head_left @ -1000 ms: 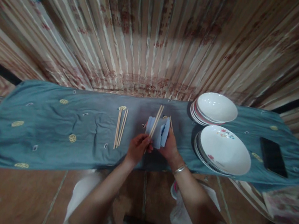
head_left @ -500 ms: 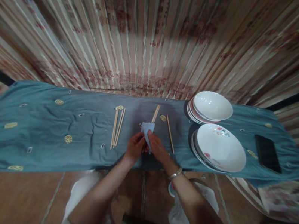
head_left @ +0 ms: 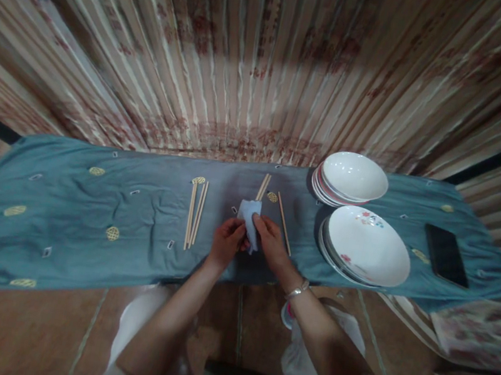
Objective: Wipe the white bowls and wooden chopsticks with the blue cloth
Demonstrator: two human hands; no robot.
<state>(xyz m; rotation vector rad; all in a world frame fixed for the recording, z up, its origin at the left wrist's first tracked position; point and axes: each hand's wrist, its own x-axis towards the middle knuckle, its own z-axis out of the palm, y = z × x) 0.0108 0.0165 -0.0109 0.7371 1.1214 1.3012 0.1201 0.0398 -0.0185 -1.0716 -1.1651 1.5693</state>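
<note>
A small light blue cloth is between my two hands, above the near middle of the table. My right hand pinches its right side, with the thumb on top. At its lower left, my left hand has its fingers curled in against the cloth. A pair of wooden chopsticks sticks out past the cloth's far edge; their lower part is hidden, and I cannot tell whether they are gripped. Several more chopsticks lie to the left of my hands. One single chopstick slants just beyond my right hand.
Stacked white bowls stand at the back right, with floral-patterned dishes stacked in front. A black phone lies farther right. The teal tablecloth is wrinkled, and a pleated curtain hangs behind the table.
My right hand's fingers have shifted slightly on the cloth, and the cloth looks more spread between my hands. The view has moved a little; the dishes and loose chopsticks stay put.
</note>
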